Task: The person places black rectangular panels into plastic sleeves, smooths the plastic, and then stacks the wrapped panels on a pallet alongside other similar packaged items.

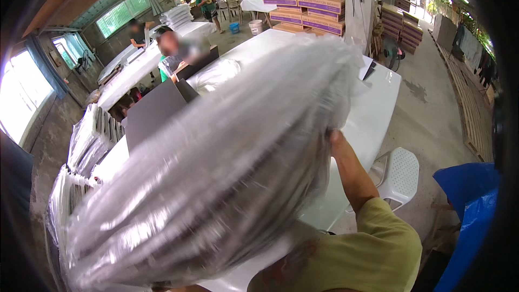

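A big clear plastic bag with dark flat contents stretches across the middle of the view, tilted and smeared by motion. At its right edge my right hand grips the bag; the bag covers most of the fingers. A sliver of my left arm shows at the lower edge under the bag, and the left hand itself is hidden. Beneath the bag lies a long white table. Dark grey boards stand on it just beyond the bag.
Plastic-wrapped stacks stand at the left. A person is at the table's far side. Purple-banded cartons are piled at the back. On the right are a white stool, a fan and a blue tarp.
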Tool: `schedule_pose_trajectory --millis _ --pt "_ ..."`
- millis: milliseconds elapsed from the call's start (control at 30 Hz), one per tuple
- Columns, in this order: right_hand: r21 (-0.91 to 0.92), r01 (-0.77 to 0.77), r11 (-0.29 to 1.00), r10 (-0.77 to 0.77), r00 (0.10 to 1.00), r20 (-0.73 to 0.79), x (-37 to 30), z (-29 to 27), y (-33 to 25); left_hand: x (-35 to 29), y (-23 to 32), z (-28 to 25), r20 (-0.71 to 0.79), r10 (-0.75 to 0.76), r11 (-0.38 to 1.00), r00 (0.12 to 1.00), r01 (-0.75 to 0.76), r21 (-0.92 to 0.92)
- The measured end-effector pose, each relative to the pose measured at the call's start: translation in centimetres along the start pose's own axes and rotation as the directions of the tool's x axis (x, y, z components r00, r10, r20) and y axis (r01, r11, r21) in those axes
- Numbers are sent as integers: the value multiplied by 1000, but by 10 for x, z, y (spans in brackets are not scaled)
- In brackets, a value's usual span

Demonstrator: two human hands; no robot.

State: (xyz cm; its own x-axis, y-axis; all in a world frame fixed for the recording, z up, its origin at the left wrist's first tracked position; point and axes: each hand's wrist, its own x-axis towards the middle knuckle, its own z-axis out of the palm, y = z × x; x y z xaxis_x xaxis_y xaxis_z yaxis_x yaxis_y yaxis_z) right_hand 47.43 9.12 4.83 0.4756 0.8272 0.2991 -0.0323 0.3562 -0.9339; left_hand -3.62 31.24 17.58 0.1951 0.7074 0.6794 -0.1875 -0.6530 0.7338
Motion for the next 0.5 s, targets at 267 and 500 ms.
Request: schedule_pose_trajectory --millis 267,500 --pt "31 102 994 -99 991 -85 23 35 -21 -37 -29 25 -62 -92 996 994 91 -19" --pt "41 119 992 -118 993 -31 35 54 -36 -73 -50 34 -171 -150 989 974 148 -21"
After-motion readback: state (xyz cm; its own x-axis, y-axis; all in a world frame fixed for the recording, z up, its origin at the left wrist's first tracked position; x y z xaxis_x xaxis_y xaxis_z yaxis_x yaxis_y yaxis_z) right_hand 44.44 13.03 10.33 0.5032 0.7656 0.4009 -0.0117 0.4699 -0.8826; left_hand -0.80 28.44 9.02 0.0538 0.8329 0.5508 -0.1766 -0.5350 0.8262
